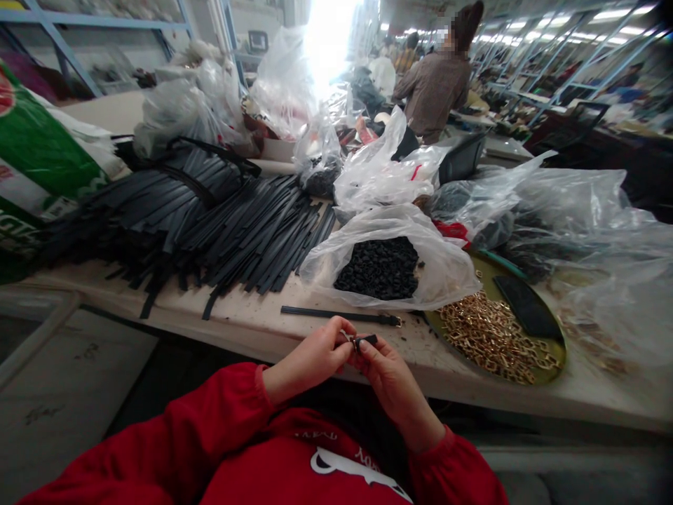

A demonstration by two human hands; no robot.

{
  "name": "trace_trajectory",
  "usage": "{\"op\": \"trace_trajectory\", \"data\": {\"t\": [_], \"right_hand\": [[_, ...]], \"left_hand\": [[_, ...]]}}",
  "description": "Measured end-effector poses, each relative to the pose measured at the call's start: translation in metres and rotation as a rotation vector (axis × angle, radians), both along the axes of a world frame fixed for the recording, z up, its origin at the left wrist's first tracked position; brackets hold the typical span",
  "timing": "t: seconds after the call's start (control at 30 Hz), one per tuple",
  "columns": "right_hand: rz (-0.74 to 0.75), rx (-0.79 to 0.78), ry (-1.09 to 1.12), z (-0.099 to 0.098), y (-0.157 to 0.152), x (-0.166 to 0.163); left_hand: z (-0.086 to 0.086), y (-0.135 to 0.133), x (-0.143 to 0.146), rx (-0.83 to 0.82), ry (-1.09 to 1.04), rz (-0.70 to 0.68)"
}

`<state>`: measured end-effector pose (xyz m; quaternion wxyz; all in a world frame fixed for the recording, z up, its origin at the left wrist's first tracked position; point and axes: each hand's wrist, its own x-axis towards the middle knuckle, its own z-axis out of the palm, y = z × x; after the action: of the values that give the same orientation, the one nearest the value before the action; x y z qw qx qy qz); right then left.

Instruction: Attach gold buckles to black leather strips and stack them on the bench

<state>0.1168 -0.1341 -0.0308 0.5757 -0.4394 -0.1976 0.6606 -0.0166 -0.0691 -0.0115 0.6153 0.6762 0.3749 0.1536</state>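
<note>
My left hand (315,354) and my right hand (386,372) meet just in front of the table edge, both pinched on the end of a thin black strap (364,341). The rest of that strap hangs out of sight below my hands. Just beyond my fingers a finished black strap with a gold buckle (341,315) lies flat on the table. To the right sits a round tray (552,372) heaped with gold buckles (488,337). An open plastic bag of small black loops (379,268) stands straight ahead.
A big pile of black straps (210,217) covers the table's left half. Clear plastic bags (578,231) crowd the right and back. A green and white sack (36,154) stands at far left. A person in a brown top (436,88) works farther back.
</note>
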Motion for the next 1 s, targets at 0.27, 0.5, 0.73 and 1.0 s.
{"op": "trace_trajectory", "data": {"t": [0.27, 0.5, 0.73, 1.0], "right_hand": [[-0.109, -0.046, -0.057, -0.007, -0.003, 0.005], [0.102, -0.068, 0.056, -0.013, -0.007, 0.010], [0.106, -0.037, -0.072, -0.007, -0.015, 0.014], [-0.039, -0.026, -0.330, -0.004, -0.016, 0.015]], "left_hand": [[0.006, 0.009, -0.002, 0.197, 0.199, 0.017], [0.005, 0.008, -0.002, 0.388, 0.427, -0.062], [0.013, 0.005, 0.003, 0.349, 0.414, -0.101], [0.024, -0.004, -0.003, 0.154, 0.124, -0.182]]}}
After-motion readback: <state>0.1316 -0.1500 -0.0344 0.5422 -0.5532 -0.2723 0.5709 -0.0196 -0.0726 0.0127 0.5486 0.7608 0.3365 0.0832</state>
